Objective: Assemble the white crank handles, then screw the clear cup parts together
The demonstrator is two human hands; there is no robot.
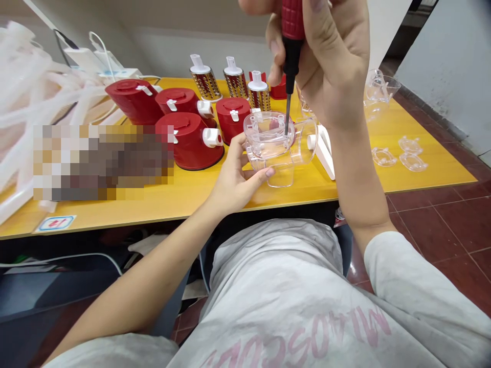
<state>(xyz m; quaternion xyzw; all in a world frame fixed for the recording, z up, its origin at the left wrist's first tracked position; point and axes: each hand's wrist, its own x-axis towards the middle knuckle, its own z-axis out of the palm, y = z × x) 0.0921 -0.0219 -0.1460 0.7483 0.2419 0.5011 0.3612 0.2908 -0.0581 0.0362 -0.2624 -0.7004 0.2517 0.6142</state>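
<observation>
My left hand (238, 180) is closed around the side of a clear plastic housing (281, 161), thumb in front and fingers behind. The housing has an oval top, a side tube opening to the right and a lower outlet. Above it, my right hand (330, 61) grips a screwdriver (292, 48) with a red and black handle. The screwdriver points straight down, and its tip is at the right part of the oval top. Whether a screw sits under the tip is too small to tell.
Red bases (187, 140) with white knobs stand left of the housing. Behind are metal grater drums (207, 82) with white tops. A white handle-like part (326, 153) lies to the right, near clear plastic rings (383, 157). Plastic bags (23, 102) are heaped at the left.
</observation>
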